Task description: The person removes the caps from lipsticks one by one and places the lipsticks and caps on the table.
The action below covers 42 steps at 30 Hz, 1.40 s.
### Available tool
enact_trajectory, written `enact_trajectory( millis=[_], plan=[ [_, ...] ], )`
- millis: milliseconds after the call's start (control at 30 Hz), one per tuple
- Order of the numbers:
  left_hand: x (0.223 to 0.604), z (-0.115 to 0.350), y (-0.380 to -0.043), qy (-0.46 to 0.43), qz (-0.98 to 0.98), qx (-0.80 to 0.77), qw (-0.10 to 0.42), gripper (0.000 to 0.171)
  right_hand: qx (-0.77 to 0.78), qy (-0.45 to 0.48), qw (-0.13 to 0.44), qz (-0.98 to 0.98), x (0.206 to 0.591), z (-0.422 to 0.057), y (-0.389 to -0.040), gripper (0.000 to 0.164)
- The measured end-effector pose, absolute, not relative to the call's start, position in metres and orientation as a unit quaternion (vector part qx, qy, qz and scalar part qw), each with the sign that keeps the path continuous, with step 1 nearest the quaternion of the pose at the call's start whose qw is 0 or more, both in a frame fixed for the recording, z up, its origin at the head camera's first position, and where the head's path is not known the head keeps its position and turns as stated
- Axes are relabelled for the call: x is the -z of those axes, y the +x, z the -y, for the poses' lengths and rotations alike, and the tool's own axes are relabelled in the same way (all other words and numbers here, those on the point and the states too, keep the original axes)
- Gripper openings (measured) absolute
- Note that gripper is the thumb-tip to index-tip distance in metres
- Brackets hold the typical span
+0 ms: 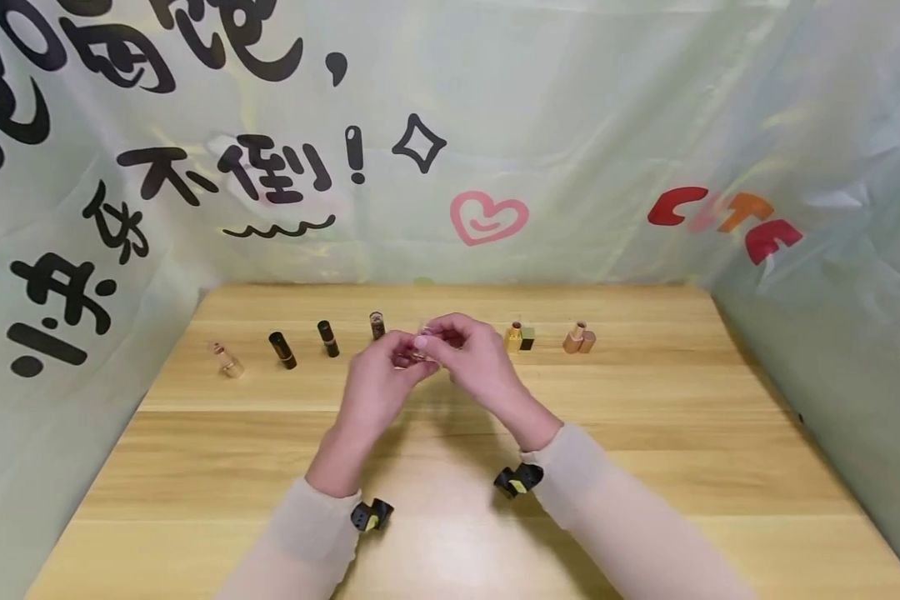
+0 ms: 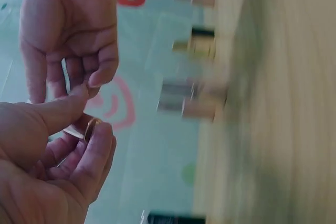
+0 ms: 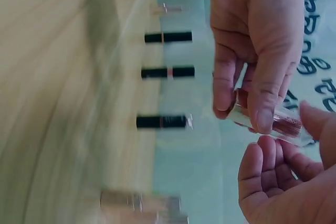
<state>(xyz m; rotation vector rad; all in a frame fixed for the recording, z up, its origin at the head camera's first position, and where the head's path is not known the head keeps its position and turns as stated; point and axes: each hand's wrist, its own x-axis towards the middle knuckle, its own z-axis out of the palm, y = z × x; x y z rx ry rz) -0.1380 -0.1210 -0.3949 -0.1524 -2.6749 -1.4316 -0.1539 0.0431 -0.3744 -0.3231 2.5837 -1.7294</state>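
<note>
Both hands meet over the far middle of the table. The left hand (image 1: 375, 379) grips a lipstick (image 3: 287, 125) with a clear, shiny case and a reddish inside, thumb on one side and fingers on the other. A gold ring (image 2: 90, 129) shows at its end in the left wrist view. The right hand (image 1: 483, 367) has its thumb and fingers bent around the other end of the lipstick, fingertips close to the left hand's. From the head view the lipstick is mostly hidden by fingers.
Left of the hands stand a clear pinkish lipstick (image 1: 228, 362), black lipsticks (image 1: 282, 351) (image 1: 328, 339) and a dark patterned tube (image 1: 377, 325). To the right are a gold lipstick (image 1: 513, 337) with a dark cap (image 1: 527, 338) and a rose-gold one (image 1: 574, 338). Printed cloth walls enclose the table (image 1: 450, 542).
</note>
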Motion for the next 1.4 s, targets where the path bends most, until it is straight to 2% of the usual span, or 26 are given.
enact_trajectory(
  millis=[200, 433, 700, 1067, 1400],
  plan=[
    [0.399, 0.090, -0.139, -0.071, 0.829, 0.555, -0.026, 0.027, 0.528, -0.111, 0.003, -0.842, 0.373, -0.084, -0.152, 0.020],
    [0.407, 0.071, -0.140, -0.088, 0.817, 0.566, -0.074, 0.026, 0.521, -0.100, 0.028, -0.847, 0.380, -0.113, -0.145, 0.021],
    [0.420, 0.061, -0.131, -0.115, 0.839, 0.528, -0.069, 0.022, 0.494, -0.136, 0.054, -0.857, 0.391, -0.129, -0.134, 0.023],
    [0.434, 0.042, -0.131, -0.127, 0.822, 0.550, -0.071, 0.026, 0.463, -0.110, 0.021, -0.879, 0.400, -0.145, -0.130, 0.017],
    [0.439, 0.038, -0.132, -0.122, 0.820, 0.557, -0.056, 0.033, 0.476, -0.107, 0.030, -0.873, 0.395, -0.148, -0.133, 0.016]
  ],
)
